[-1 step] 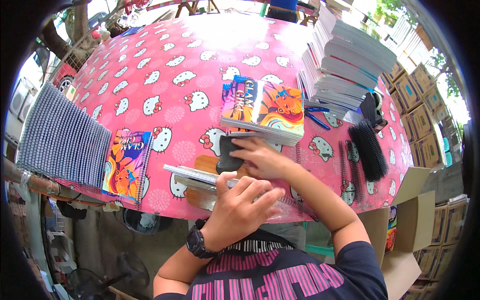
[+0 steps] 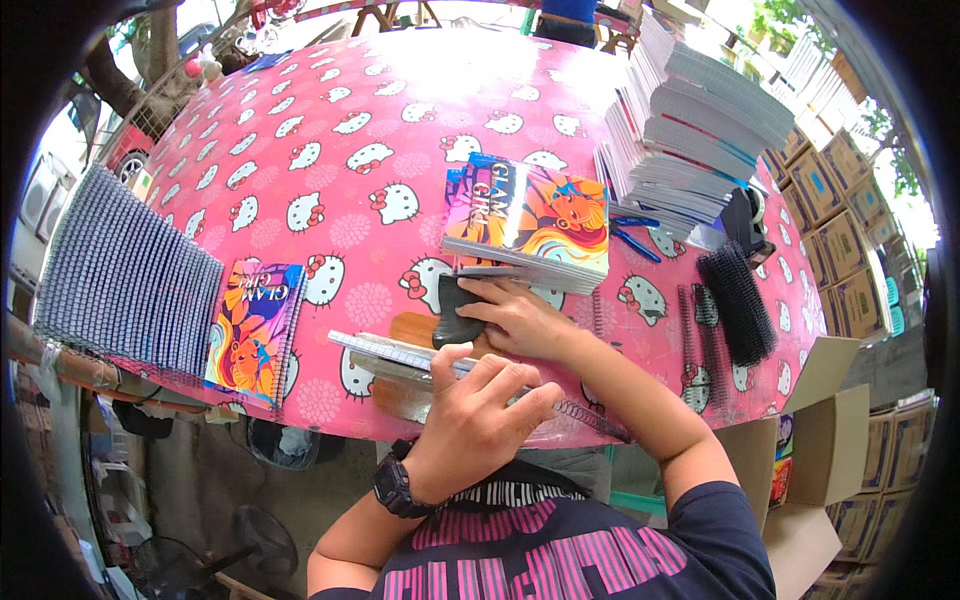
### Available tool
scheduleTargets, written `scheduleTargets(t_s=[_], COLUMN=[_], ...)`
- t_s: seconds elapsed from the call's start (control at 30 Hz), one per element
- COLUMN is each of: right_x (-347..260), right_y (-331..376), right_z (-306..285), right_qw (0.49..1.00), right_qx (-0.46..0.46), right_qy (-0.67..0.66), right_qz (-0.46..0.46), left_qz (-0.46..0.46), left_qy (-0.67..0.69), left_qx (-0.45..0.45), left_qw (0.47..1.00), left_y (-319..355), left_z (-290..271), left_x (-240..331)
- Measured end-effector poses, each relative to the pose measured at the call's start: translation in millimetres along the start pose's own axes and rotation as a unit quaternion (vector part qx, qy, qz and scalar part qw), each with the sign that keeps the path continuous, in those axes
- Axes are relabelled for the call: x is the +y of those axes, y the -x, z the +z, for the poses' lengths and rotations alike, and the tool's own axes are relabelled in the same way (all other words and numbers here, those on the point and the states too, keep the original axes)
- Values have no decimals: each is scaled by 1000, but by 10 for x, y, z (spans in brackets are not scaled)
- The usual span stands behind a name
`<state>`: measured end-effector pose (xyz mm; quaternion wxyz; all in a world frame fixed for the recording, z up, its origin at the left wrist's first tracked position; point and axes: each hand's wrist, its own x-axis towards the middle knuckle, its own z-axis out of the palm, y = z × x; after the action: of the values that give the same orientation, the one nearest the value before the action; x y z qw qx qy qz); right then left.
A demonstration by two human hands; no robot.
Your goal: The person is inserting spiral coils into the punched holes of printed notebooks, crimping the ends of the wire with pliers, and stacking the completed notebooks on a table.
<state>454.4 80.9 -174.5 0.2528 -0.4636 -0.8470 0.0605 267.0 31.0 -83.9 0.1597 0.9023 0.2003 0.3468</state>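
Note:
A notebook (image 2: 385,350) stands on its edge at the table's front, over a brown wooden board (image 2: 412,328). My left hand (image 2: 480,415), with a black watch on its wrist, is closed over the notebook's near end, thumb on its edge and fingers bent. A thin dark spiral coil (image 2: 590,416) sticks out to the right past these fingers. My right hand (image 2: 520,318) lies behind the notebook, its fingers stretched over a black pad (image 2: 460,312). Just beyond is a stack of colourful-covered notebooks (image 2: 530,220). The lower part of my right hand is partly hidden.
Left stand a large stack of bound notebooks (image 2: 130,275) and a colourful notebook (image 2: 255,330). A tall pile of unbound pages (image 2: 700,130), blue-handled pliers (image 2: 636,238), a tape dispenser (image 2: 748,222) and black spiral coils (image 2: 738,305) lie right. An open carton (image 2: 835,440) is below.
The fingers of my left hand have curled in and shifted slightly over the notebook's edge; more of the coil shows at the right. My right hand has moved slightly left over the black pad.

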Motion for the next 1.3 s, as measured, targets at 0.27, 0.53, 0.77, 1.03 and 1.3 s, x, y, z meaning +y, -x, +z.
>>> scheduleTargets(t_s=[0.27,0.53,0.77,1.03,1.3], right_x=[-240,-196,-196,-522,-516], right_y=[457,692,661,582,424], right_z=[-444,-193,-345,-1003,-1116], right_qw=[991,983,977,868,923], right_qx=[8,-14,32,8,-28], right_qy=[-9,-4,-110,-480,-373], right_qz=[137,182,183,128,91], left_qz=[-24,-13,-3,-86,-112], left_qy=[-7,-22,-11,-30,17], left_qx=[-22,-37,-32,2,29], left_qw=[999,999,999,996,993], left_y=[43,-3,38,122,141], left_z=[10,1,7,-153,-163], left_x=[-99,-108,-143,-282,-276])
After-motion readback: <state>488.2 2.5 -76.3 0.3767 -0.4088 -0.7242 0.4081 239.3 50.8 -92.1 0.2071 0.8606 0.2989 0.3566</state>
